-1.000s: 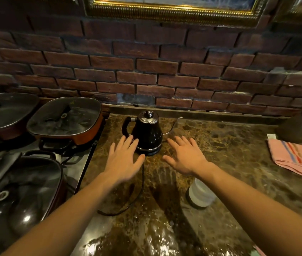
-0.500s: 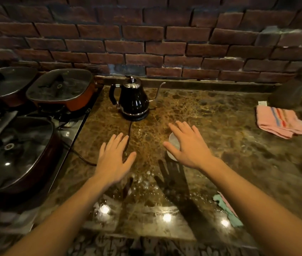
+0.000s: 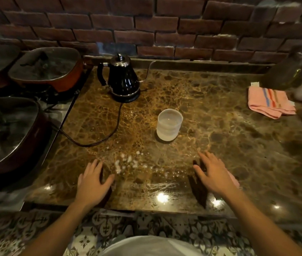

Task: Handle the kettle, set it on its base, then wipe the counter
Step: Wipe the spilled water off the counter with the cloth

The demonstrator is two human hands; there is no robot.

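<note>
Head cam looks down at the marble counter: black kettle is sitting on its base at the back left, cord trailing off toward the stove. Both hands are spread flat and empty near the front edge, left hand and right hand, with soapy wet patches between them. Frosted cup stands mid-counter and a pink striped towel lies far right.

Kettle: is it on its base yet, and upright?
Yes. The kettle stands upright on its base, lid on; both hands are off it.
</note>
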